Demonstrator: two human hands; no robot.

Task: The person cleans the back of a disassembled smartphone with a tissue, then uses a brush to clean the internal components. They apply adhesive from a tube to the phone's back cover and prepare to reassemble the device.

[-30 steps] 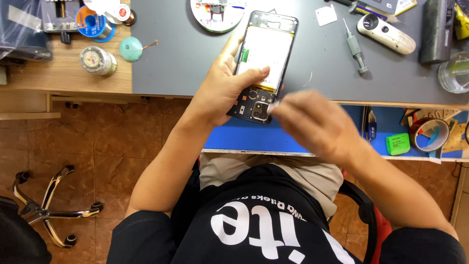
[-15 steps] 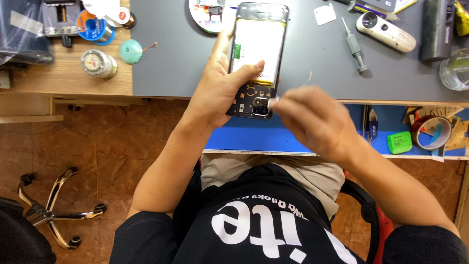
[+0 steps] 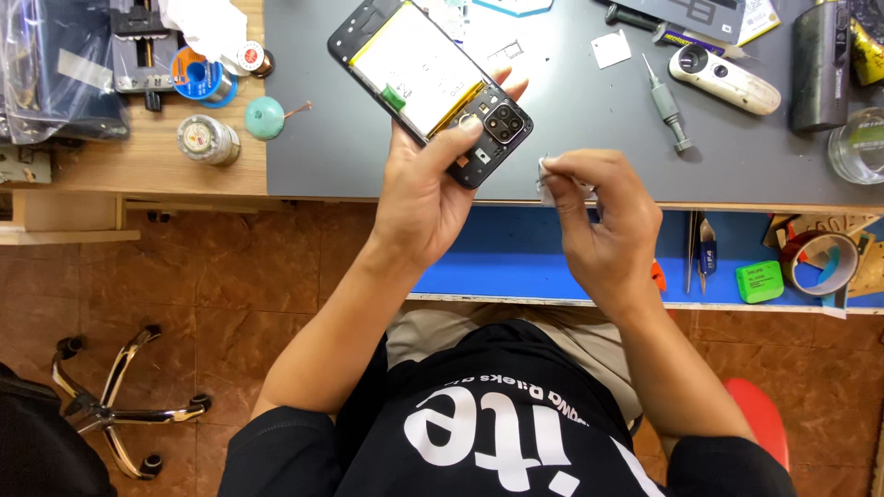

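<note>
Chair legs [image 3: 110, 405] in chrome stand on the brown tiled floor at eight o'clock. Higher, at ten o'clock, a wooden bench [image 3: 138, 166] carries a round tin [image 3: 208, 140], a blue spool [image 3: 203, 78] and a teal knob [image 3: 265, 118].

Just right of these, a grey mat [image 3: 571, 129] covers the desk. Over its near edge the left hand [image 3: 425, 198] grips a phone [image 3: 431, 83] with its back cover off, so the pale battery and the black camera block show. The fingers [image 3: 456, 138] are curled around the phone's lower end, thumb laid over the frame beside the camera block, and the phone tilts toward eleven o'clock.

Close beside it, at about one o'clock from the picture's middle, the right hand [image 3: 603, 230] pinches a small scrap of white cloth [image 3: 552, 179] between thumb and fingertips, nearly closed on it. The cloth sits just beside the phone's lower corner, not touching.

Farther right on the mat lie a grey screwdriver [image 3: 665, 103] and a white handheld tool [image 3: 723, 78]. At three o'clock, on a lower blue shelf [image 3: 516, 258], rest a green box [image 3: 760, 281] and a roll of tape [image 3: 822, 262].
</note>
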